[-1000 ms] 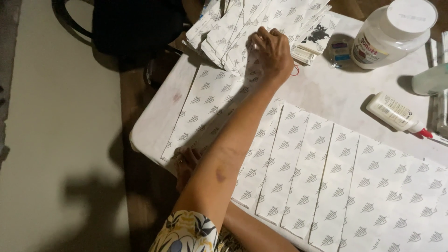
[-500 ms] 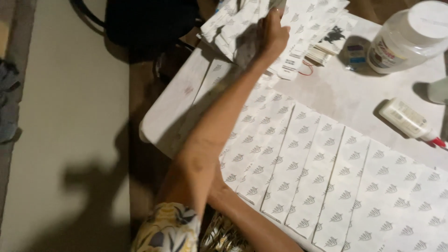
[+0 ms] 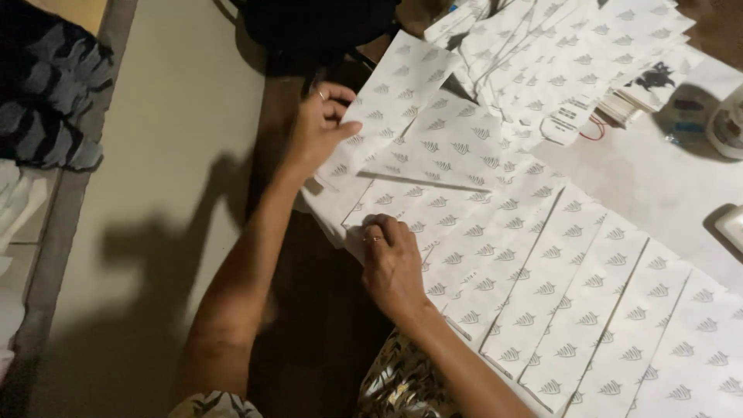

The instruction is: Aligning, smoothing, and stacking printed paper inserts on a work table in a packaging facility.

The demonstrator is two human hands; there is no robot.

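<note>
The left hand (image 3: 317, 128) has drawn back from the far pile, its grip now pinching one paper sheet (image 3: 395, 93); the right hand (image 3: 395, 263) has come up flat onto the sheets (image 3: 542, 263) on the bench (image 3: 658, 186).

white table (image 3: 658, 193), white jar (image 3: 727, 128), dark bag (image 3: 317, 27), beige floor (image 3: 155, 178)

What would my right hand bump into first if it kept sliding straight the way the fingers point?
Your right hand lies flat on the leaf-printed sheets, fingers aimed up and away. Going straight on, it would probably first meet the lifted sheet that your left hand holds, though depth is unclear.
</note>
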